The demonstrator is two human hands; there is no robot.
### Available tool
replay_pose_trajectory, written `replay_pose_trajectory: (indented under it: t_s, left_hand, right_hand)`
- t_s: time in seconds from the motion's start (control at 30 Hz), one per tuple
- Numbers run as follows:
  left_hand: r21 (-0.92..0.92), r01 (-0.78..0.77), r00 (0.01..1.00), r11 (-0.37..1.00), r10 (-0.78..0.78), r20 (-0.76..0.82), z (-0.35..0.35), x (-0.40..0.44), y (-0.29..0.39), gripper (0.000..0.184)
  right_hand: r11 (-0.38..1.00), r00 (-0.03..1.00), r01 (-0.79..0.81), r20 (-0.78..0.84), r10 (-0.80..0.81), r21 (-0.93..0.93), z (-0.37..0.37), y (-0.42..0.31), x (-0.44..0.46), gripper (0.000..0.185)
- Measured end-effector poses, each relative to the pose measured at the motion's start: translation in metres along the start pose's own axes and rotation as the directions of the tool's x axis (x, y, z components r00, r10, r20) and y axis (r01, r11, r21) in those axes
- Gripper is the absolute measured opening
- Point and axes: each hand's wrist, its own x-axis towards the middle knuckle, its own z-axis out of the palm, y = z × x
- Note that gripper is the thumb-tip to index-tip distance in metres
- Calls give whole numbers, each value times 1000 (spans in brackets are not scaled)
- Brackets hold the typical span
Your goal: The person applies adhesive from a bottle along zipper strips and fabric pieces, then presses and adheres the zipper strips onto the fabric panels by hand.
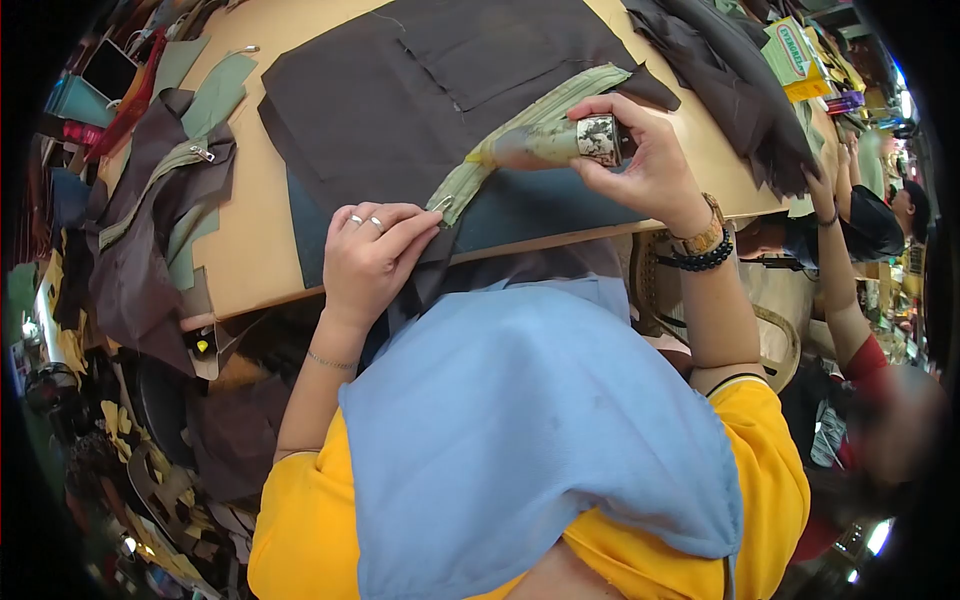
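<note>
My right hand (650, 165) is wrapped round a glue bottle (540, 145), tilted so that its yellow nozzle points down and left. The nozzle tip meets or nearly meets an olive-green zipper strip (462, 190). That strip runs diagonally up to the right, over a large dark brown fabric piece (345, 115). At its lower end, my left hand (375, 255) pinches the zipper between thumb and fingers, near a small metal part. Under the strip's lower end lies a dark blue-green sheet (540, 210) along the table edge.
On the table's left, brown fabric with a green zipper (165, 190) and green pieces (220, 95) are spread out. More dark fabric (740, 90) lies at right, near a green-and-yellow box (797, 58). Another person's arm (835, 260) reaches onto the right side.
</note>
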Motion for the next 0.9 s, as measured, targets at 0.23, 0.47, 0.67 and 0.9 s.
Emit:
replay_pose_trajectory:
  t_s: [0.23, 0.47, 0.67, 0.9]
  left_hand:
    - [3, -10, 1000, 1000, 10, 13, -1, 0, 1, 17]
    - [8, -24, 1000, 1000, 24, 9, -1, 2, 2, 16]
    - [8, -40, 999, 999, 40, 8, 0, 0, 0, 16]
    - [36, -71, 997, 997, 71, -11, 0, -1, 1, 12]
  right_hand:
    - [996, 997, 68, 43, -66, -56, 1, -11, 8, 37]
    - [985, 986, 144, 103, -134, -100, 2, -21, 17, 36]
    - [998, 974, 50, 221, -43, -28, 4, -27, 20, 39]
    - [983, 964, 181, 199, -176, -7, 15, -31, 23, 35]
